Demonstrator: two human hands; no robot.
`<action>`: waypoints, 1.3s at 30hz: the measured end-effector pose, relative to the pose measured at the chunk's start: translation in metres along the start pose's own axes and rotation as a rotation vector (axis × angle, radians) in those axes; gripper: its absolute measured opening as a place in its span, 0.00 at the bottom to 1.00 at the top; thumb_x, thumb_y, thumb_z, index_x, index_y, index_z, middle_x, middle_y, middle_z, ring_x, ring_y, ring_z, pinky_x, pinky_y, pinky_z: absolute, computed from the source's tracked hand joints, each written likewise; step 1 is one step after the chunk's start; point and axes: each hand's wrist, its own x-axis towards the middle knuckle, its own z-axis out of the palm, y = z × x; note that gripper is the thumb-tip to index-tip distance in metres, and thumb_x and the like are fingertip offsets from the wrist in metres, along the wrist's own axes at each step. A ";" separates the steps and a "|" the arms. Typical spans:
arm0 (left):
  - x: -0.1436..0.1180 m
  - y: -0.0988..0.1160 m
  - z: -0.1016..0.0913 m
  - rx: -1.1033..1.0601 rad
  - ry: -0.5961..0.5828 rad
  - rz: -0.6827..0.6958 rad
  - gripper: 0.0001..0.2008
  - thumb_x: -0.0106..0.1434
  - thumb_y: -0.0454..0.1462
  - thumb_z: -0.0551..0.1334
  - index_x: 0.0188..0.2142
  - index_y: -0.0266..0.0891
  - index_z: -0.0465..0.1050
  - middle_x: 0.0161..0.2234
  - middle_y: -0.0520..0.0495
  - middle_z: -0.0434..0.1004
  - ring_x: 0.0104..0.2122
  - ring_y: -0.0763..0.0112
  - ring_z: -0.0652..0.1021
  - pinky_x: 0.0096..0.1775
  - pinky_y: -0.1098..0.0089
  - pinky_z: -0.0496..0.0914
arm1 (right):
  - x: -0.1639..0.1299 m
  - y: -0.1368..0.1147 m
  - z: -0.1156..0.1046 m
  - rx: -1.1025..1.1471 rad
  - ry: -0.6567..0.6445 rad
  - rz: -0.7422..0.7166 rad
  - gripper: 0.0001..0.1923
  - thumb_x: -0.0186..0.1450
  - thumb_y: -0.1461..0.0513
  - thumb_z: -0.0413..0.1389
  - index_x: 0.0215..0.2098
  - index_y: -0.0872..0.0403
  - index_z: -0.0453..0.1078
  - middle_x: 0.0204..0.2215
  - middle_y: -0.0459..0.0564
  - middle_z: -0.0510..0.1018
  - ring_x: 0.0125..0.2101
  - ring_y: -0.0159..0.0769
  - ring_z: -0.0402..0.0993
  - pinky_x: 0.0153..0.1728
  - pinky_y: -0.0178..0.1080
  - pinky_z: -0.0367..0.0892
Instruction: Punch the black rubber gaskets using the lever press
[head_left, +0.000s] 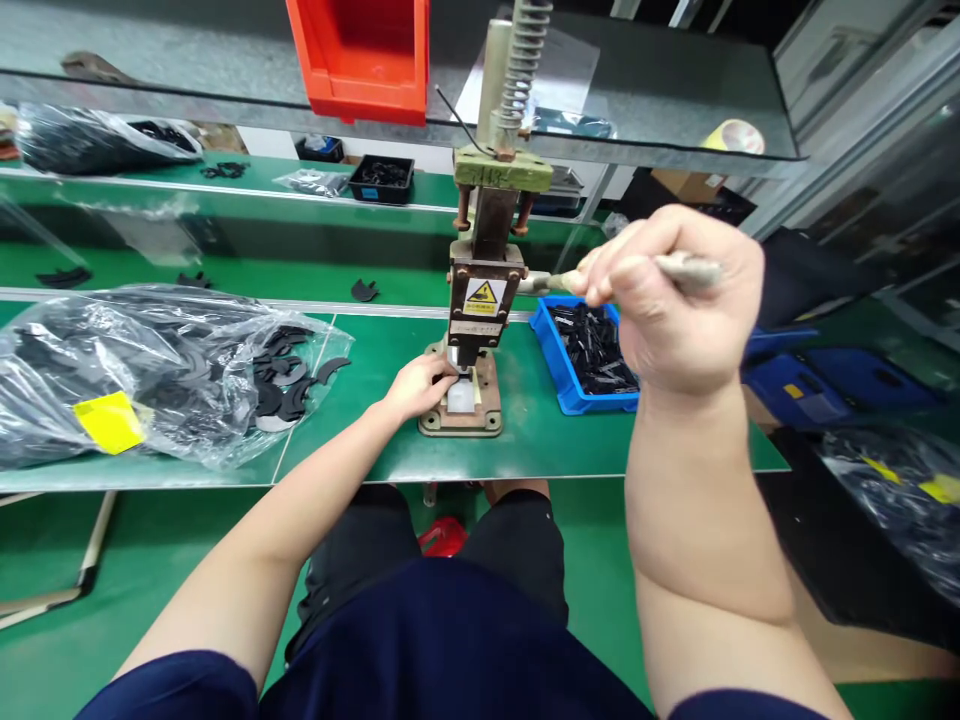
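Observation:
A hand-lever press (486, 290) stands on the green table, with a coil spring on top and a yellow warning label on its front. My right hand (675, 290) is wrapped round the handle of its lever (551, 283), raised to the right of the press head. Down at the press base (487, 405), my left hand (421, 386) has its fingers together at a small black part (463, 376) under the ram. The fingertips and the ram hide most of that part, so its shape cannot be made out.
Left of the press lies a clear plastic bag (187, 370) of curved black pieces. A blue tray (574, 402) of thin black parts sits to the right. Above the table runs a shelf (225, 85) with a red bin (367, 95). Farther back stands a small black tray (382, 180).

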 end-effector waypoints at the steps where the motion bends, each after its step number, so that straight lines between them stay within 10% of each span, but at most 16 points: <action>1: 0.000 0.000 0.000 -0.005 0.006 0.002 0.11 0.73 0.41 0.62 0.44 0.41 0.84 0.47 0.44 0.86 0.50 0.59 0.82 0.57 0.59 0.74 | -0.005 0.000 0.001 -0.009 -0.010 0.000 0.18 0.71 0.53 0.63 0.29 0.57 0.70 0.26 0.40 0.76 0.30 0.23 0.77 0.37 0.33 0.74; 10: 0.000 -0.003 0.003 -0.006 0.023 0.012 0.10 0.73 0.40 0.63 0.42 0.42 0.83 0.45 0.44 0.86 0.48 0.60 0.82 0.56 0.59 0.74 | -0.092 0.014 0.020 -0.209 -0.054 -0.096 0.15 0.66 0.62 0.63 0.24 0.49 0.65 0.23 0.42 0.72 0.33 0.36 0.77 0.60 0.61 0.75; 20: -0.001 -0.002 0.000 -0.007 -0.008 0.063 0.10 0.74 0.41 0.62 0.46 0.42 0.83 0.47 0.43 0.86 0.50 0.60 0.82 0.56 0.59 0.74 | -0.137 0.043 0.036 -0.288 0.069 -0.191 0.10 0.63 0.64 0.64 0.26 0.47 0.68 0.25 0.43 0.76 0.35 0.43 0.80 0.58 0.65 0.75; 27: -0.027 -0.073 -0.085 0.425 0.022 -0.303 0.18 0.73 0.44 0.61 0.55 0.39 0.81 0.55 0.36 0.83 0.56 0.50 0.79 0.61 0.53 0.70 | -0.141 0.054 0.043 -0.265 0.143 -0.228 0.12 0.62 0.63 0.64 0.24 0.49 0.68 0.24 0.42 0.77 0.33 0.42 0.79 0.55 0.63 0.75; 31: -0.047 -0.117 -0.134 0.664 -0.180 -0.551 0.26 0.69 0.53 0.63 0.57 0.40 0.80 0.59 0.34 0.81 0.61 0.41 0.75 0.60 0.50 0.69 | -0.141 0.054 0.048 -0.259 0.200 -0.227 0.12 0.63 0.64 0.63 0.24 0.48 0.68 0.23 0.41 0.76 0.32 0.41 0.79 0.54 0.62 0.76; 39: -0.046 -0.123 -0.132 0.746 -0.277 -0.460 0.23 0.76 0.46 0.51 0.51 0.34 0.81 0.51 0.29 0.83 0.53 0.44 0.81 0.56 0.54 0.69 | -0.142 0.054 0.050 -0.286 0.211 -0.201 0.14 0.64 0.61 0.63 0.23 0.48 0.66 0.22 0.41 0.75 0.31 0.39 0.80 0.54 0.61 0.77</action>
